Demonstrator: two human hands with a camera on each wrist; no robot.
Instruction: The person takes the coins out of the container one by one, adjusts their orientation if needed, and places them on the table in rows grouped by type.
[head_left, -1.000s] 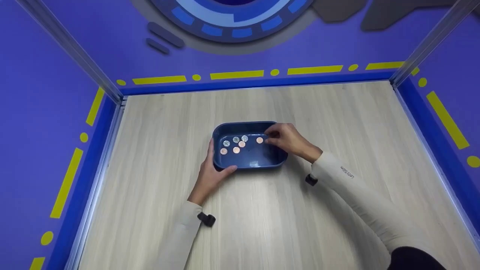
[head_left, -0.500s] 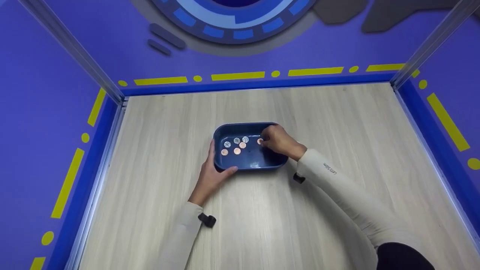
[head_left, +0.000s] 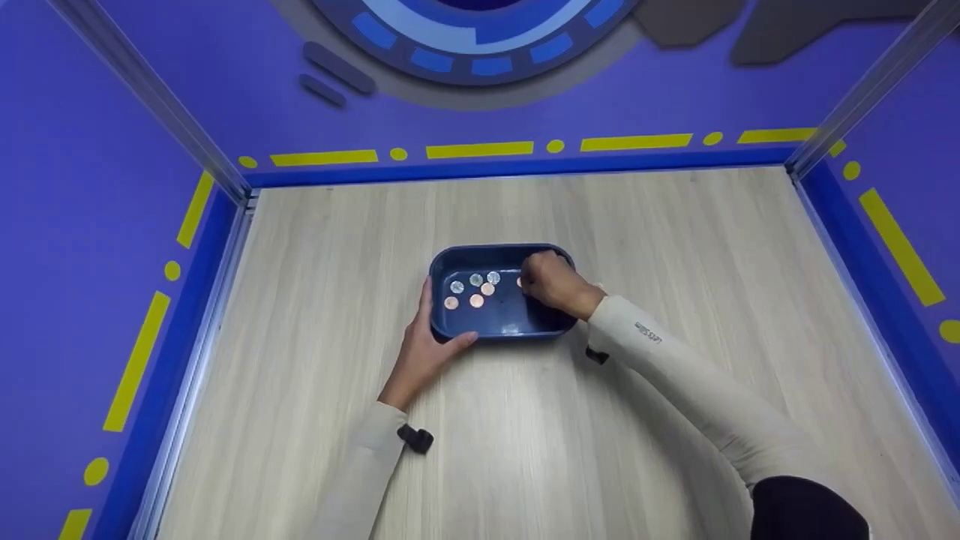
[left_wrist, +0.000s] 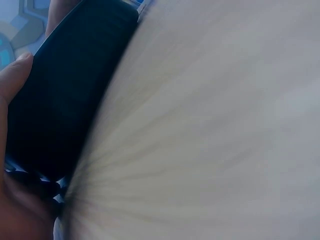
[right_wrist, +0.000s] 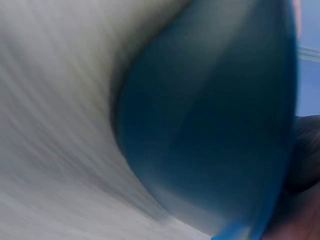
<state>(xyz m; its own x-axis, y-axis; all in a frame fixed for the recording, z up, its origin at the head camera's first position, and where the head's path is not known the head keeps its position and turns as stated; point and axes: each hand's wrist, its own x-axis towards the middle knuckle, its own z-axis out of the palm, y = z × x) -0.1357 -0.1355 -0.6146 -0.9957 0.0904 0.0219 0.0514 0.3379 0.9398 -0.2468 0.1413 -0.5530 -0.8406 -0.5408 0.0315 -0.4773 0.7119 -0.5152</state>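
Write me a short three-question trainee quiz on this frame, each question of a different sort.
1. True or false: the left hand grips the near left corner of the blue tray.
2. Where is the right hand? A. flat on the table B. reaching into the tray C. raised above the wall
3. Fill in: the coins lie in the tray's ____ half as the head view shows it.

Key
1. True: thumb on the near wall, fingers along the left wall.
2. B, beside a copper coin that it partly hides.
3. Left, silver and copper ones clustered together.
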